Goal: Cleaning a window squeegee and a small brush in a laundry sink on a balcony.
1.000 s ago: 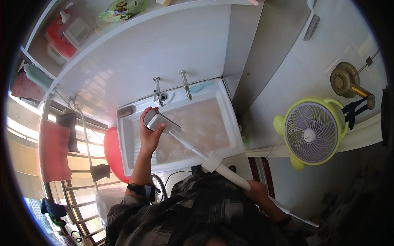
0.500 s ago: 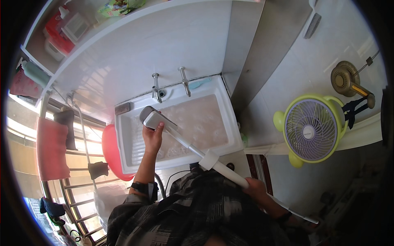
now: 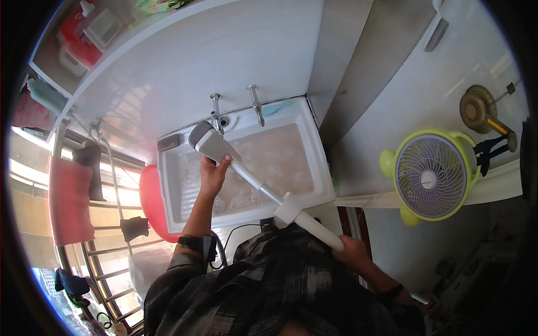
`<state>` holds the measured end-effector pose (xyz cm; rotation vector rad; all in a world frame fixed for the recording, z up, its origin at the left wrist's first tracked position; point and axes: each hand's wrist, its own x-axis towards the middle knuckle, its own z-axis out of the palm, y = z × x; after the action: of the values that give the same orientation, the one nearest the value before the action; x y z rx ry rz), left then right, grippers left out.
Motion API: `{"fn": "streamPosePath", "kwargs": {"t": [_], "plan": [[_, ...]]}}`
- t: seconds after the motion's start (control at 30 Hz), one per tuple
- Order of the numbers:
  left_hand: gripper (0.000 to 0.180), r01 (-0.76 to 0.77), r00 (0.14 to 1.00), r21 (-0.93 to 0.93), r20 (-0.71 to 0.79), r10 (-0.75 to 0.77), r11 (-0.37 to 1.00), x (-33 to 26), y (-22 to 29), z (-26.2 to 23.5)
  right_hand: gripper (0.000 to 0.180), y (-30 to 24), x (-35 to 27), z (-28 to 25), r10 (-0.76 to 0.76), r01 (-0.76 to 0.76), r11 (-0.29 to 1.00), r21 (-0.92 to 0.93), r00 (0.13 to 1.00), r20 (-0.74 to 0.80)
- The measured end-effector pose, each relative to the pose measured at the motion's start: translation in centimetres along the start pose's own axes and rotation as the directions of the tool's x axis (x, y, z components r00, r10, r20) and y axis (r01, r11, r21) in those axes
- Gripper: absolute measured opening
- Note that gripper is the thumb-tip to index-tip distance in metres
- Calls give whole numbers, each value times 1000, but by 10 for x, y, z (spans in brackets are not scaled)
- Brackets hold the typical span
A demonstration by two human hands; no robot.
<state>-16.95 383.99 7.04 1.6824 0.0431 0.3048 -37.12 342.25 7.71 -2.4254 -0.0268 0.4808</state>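
You are holding a long-handled cleaning tool (image 3: 263,187) slantwise across the middle of the frame, its grey head (image 3: 210,143) raised over the white wash basin (image 3: 319,162). Your left hand (image 3: 212,176) is gripping just below that head, fingers curled shut around the neck, seemingly to steady it over the basin. Your right hand (image 3: 352,253), at lower right, is closing around the white handle, bearing the weight of the far end. I judge the tool is being kept above the basin so drips fall inside.

Two taps (image 3: 235,109) are standing at the basin's back rim, with a dark block (image 3: 168,142) on its upper-left corner. A red tub (image 3: 150,201) is sitting left of the basin. A green fan (image 3: 431,173) is standing at the right on the pale tiled floor, and a pink towel (image 3: 70,204) is hanging on a rail at the far left.
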Motion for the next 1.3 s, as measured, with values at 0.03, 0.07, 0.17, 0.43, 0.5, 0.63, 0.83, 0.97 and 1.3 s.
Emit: {"fn": "streamPosePath", "kwargs": {"t": [0.03,0.07,0.17,0.43,0.5,0.63,0.83,0.97,1.3], "plan": [[52,51,999,32,14,-52,998,2,-12,-4,30,-3,2,-2,-4,4,1000,-1,1000,2],[52,55,998,31,16,-55,998,3,-9,-1,32,-4,1,-3,23,-23,1000,-1,1000,13],[44,48,999,2,-18,-48,999,8,0,11,32,-8,-2,-6,83,-83,997,3,996,26],[37,-18,999,9,-36,19,1000,9,11,15,30,-9,-5,-3,111,-111,994,-16,994,-7],[35,-11,1000,39,-23,12,999,10,17,15,30,-10,-7,-3,51,-52,998,-41,998,-33],[32,9,999,42,-42,-7,999,10,14,8,31,-12,-10,-2,32,-33,999,-30,999,-44],[47,70,997,-3,-17,-70,998,11,22,2,34,-7,-11,3,-26,26,999,26,999,-25],[65,-46,998,-152,29,51,987,9,17,-4,36,-15,-8,-5,44,-43,998,45,999,-32],[46,-36,999,336,-13,43,941,8,16,-14,33,-28,-12,-21,26,-25,996,91,1000,-5]]}}
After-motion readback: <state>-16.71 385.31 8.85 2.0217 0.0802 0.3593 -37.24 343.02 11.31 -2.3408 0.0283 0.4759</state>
